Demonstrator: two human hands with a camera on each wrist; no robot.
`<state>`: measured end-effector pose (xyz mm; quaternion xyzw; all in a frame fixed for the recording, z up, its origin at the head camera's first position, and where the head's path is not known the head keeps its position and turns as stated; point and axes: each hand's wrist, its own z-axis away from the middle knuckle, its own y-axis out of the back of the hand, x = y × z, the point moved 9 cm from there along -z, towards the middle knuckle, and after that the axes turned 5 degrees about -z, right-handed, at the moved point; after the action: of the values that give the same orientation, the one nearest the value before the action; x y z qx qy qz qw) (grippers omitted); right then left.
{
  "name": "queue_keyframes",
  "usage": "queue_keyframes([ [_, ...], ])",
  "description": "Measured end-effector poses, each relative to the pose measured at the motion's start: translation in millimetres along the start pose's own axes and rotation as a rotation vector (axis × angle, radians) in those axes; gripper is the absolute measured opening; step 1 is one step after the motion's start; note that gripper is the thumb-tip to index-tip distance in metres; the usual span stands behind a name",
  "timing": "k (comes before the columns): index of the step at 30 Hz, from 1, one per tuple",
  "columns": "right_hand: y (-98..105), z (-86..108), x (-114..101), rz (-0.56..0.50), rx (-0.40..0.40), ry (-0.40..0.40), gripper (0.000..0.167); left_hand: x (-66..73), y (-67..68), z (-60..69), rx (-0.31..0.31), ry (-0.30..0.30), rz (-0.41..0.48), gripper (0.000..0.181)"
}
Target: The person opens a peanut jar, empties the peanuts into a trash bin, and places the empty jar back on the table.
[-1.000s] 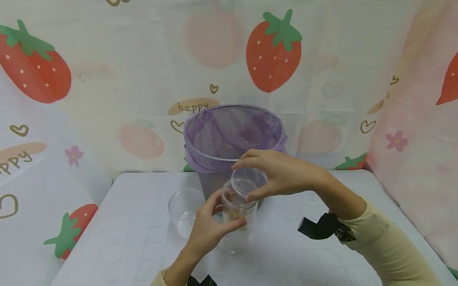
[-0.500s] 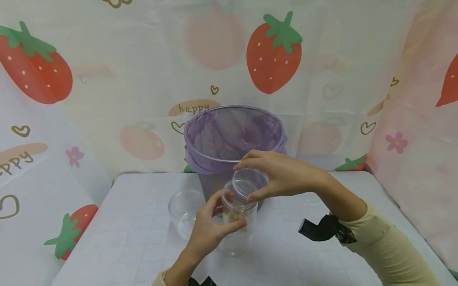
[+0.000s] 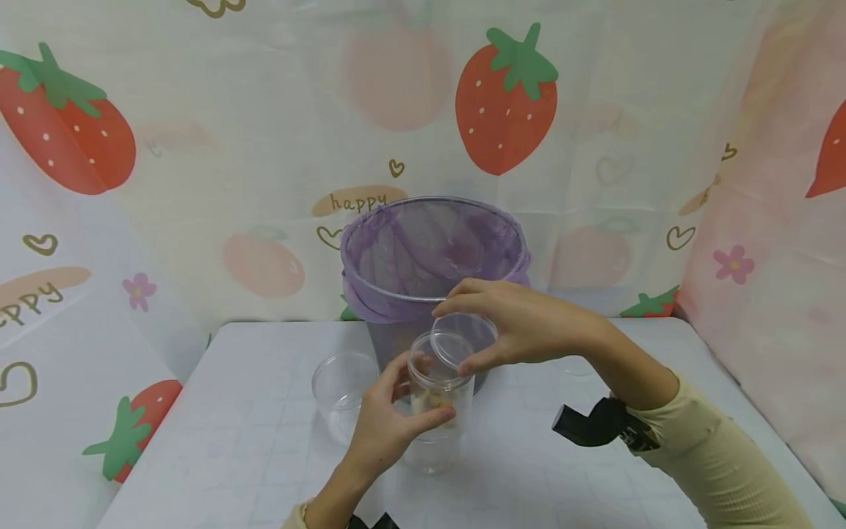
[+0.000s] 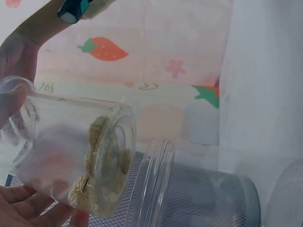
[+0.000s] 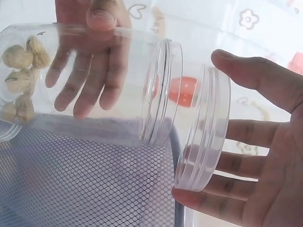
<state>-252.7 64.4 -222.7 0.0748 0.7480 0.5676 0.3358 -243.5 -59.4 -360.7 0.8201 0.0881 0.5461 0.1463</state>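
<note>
My left hand [image 3: 390, 419] grips a clear screw-top jar [image 5: 135, 80] round its side, in front of the bin. Several tan, wrinkled lumps [image 5: 19, 81] lie at its bottom. With the thumb on one side and the fingers on the other, my right hand [image 3: 522, 323] holds a clear lid [image 5: 215, 127]. In the right wrist view the lid hangs slightly tilted over the jar's mouth, apart from its rim. A second clear jar [image 4: 210, 182] shows below the held one in the left wrist view.
Behind the hands stands a mesh bin [image 3: 396, 334] with a purple liner [image 3: 370, 290]. An open clear container [image 3: 344, 400] is on the white table [image 3: 264, 426], left of the left hand. Right of the bin lies a faint clear round thing [image 3: 578, 365], partly hidden.
The lid and right hand have drifted slightly right relative to the held jar. Both grips look the same.
</note>
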Motion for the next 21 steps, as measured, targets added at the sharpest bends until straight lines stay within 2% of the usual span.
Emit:
queue_keyframes([
  [9, 1.6, 0.7, 1.5, -0.009, 0.007, 0.003, 0.061, -0.2, 0.3, 0.5, 0.005, 0.014, 0.001, 0.068],
  [21, 7.4, 5.3, 8.0, -0.028, 0.032, -0.023, 0.061, 0.9, 2.3, 0.3, 0.017, -0.02, -0.001, 0.068],
])
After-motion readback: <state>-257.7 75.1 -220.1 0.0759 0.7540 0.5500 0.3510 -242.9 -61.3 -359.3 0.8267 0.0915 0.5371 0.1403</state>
